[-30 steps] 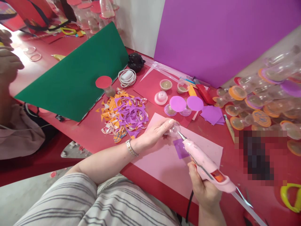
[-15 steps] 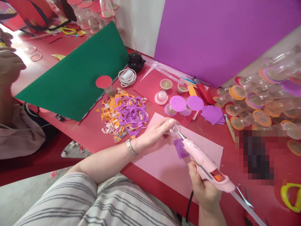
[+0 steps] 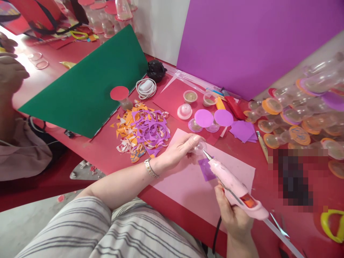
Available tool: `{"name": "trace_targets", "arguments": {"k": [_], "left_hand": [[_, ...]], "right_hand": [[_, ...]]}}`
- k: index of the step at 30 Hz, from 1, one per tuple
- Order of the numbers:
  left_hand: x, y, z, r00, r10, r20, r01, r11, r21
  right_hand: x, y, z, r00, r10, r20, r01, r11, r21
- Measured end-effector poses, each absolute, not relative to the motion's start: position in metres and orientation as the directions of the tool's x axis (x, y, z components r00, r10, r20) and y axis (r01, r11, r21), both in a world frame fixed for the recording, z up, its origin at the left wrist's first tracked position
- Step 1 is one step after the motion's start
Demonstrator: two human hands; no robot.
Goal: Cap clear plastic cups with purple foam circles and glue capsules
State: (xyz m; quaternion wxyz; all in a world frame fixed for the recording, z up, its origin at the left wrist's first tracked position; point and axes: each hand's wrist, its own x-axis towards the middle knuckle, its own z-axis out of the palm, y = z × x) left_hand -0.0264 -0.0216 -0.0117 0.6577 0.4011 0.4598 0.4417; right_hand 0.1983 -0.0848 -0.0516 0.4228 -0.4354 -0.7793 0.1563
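Note:
In my right hand [image 3: 235, 216] is a pink hot glue gun [image 3: 233, 184], its metal nozzle pointing up and left, with a long glue stick [image 3: 285, 238] sticking out of the back. My left hand [image 3: 185, 148] is closed around a clear plastic cup [image 3: 200, 147], partly hidden by the fingers. The nozzle tip is at the cup's rim; whether it touches I cannot tell. Below them a purple paper square [image 3: 206, 171] lies on a pale pink sheet [image 3: 177, 182]. Behind the hands stand clear cup pieces topped with purple discs [image 3: 203, 118].
Orange and purple paper scraps [image 3: 147, 129] are heaped to the left, near a green board [image 3: 91, 82]. Stacked cup pieces [image 3: 301, 107] fill the right side. Yellow-handled scissors [image 3: 333, 225] lie at the right edge. Another person's hand [image 3: 12, 73] shows at far left.
Almost nothing differs. The glue gun's nozzle stays at the cup's rim and both hands keep their places; the view has shifted very slightly.

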Motion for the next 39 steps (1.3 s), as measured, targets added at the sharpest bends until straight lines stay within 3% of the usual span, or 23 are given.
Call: {"name": "trace_targets", "arguments": {"k": [39], "left_hand": [[-0.0265,-0.0221,-0.0161,0.217,0.942,-0.257,-0.319,0.318,0.893]], "right_hand": [[0.1967,-0.0842,-0.0467,-0.295,0.823,0.485,0.536,0.563,-0.629]]}}
